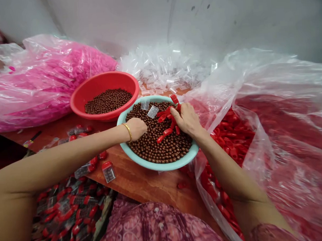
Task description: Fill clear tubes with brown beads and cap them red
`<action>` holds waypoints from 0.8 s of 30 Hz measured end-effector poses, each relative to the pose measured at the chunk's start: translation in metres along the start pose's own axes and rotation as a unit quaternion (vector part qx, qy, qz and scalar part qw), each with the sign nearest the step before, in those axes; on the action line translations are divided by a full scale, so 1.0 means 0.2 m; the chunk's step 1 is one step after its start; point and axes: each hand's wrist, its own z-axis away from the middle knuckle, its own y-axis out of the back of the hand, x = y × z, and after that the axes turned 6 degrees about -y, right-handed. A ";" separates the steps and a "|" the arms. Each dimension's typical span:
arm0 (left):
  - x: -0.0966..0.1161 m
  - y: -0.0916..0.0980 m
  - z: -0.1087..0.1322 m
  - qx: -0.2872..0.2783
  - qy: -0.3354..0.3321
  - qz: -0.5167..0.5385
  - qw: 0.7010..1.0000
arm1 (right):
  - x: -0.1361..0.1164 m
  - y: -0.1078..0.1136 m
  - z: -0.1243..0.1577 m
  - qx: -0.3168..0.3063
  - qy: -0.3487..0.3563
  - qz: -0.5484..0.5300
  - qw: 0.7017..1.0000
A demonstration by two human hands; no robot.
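A pale blue basin (159, 166) full of brown balls (162, 150) stands on the wooden table. My left hand (137, 129), with a gold bangle at the wrist, is at the balls on the basin's left side; its fingers are curled and what they hold, if anything, is hidden. Over the basin's right side my right hand (187, 120) is closed around several red plastic pieces (164, 115). More red pieces lie on the balls just below it. Two clear plastic cases (152, 112) rest on the balls between the hands, toward the back.
Behind left is a red basin (78, 99) of brown balls, beside a bag of pink pieces (49, 75). Clear cases (169, 68) are heaped at the back. Red pieces (232, 135) fill an open bag at right. Filled red-capped cases (109, 172) lie at left and below.
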 end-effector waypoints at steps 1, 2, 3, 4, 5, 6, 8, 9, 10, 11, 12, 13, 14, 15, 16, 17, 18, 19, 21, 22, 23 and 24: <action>0.02 -0.01 -0.03 0.005 -0.005 0.017 1.000 | 0.00 0.00 0.01 0.013 0.009 0.012 1.000; 0.04 -0.03 -0.07 0.011 -0.004 0.036 0.999 | 0.01 0.00 0.01 0.024 0.016 0.020 0.999; 0.05 -0.05 -0.10 0.023 0.005 0.056 0.998 | 0.01 0.00 0.02 0.035 0.023 0.021 0.999; 0.06 -0.06 -0.13 0.039 0.022 0.084 0.995 | 0.00 0.01 0.02 0.045 0.030 0.016 0.998; 0.07 -0.08 -0.15 0.055 0.044 0.118 0.990 | 0.00 0.01 0.02 0.053 0.039 0.005 0.998; 0.07 -0.09 -0.17 0.071 0.062 0.154 0.983 | 0.00 0.02 0.02 0.058 0.049 -0.008 0.997; 0.06 -0.11 -0.19 0.090 0.084 0.211 0.970 | -0.01 0.04 0.02 0.056 0.067 -0.027 0.996; 0.05 -0.11 -0.20 0.093 0.082 0.235 0.964 | -0.02 0.04 0.02 0.051 0.073 -0.033 0.996; 0.04 -0.12 -0.19 0.098 0.073 0.272 0.955 | -0.02 0.05 0.03 0.044 0.076 -0.040 0.995; 0.03 -0.12 -0.19 0.108 0.059 0.327 0.937 | -0.02 0.05 0.03 0.038 0.077 -0.050 0.995; 0.03 -0.12 -0.18 0.122 0.042 0.401 0.907 | -0.03 0.05 0.03 0.033 0.078 -0.064 0.994; 0.02 -0.11 -0.17 0.140 0.025 0.484 0.864 | -0.03 0.05 0.03 0.029 0.079 -0.081 0.993; 0.02 -0.11 -0.16 0.158 0.011 0.560 0.813 | -0.03 0.05 0.03 0.026 0.079 -0.099 0.992; 0.02 -0.11 -0.14 0.176 0.002 0.619 0.765 | -0.03 0.05 0.03 0.023 0.077 -0.117 0.990; 0.02 -0.11 -0.13 0.192 0.000 0.657 0.729 | -0.04 0.05 0.03 0.021 0.073 -0.134 0.988; 0.03 -0.11 -0.12 0.204 -0.001 0.683 0.701 | -0.04 0.05 0.04 0.020 0.067 -0.153 0.986; 0.03 -0.11 -0.10 0.215 -0.001 0.704 0.677 | -0.05 0.06 0.04 0.019 0.057 -0.174 0.983; 0.04 -0.12 -0.09 0.225 -0.002 0.723 0.653 | -0.06 0.07 0.05 0.017 0.044 -0.201 0.979; 0.07 -0.13 -0.07 0.241 -0.005 0.762 0.602 | -0.09 0.09 0.07 0.006 0.003 -0.270 0.963; 0.07 -0.13 -0.07 0.248 -0.006 0.777 0.578 | -0.10 0.10 0.09 -0.007 -0.023 -0.309 0.951; 0.08 -0.14 -0.06 0.254 -0.005 0.788 0.560 | -0.12 0.11 0.10 -0.026 -0.048 -0.347 0.936; 0.08 -0.14 -0.06 0.258 -0.004 0.794 0.550 | -0.13 0.12 0.11 -0.051 -0.071 -0.379 0.921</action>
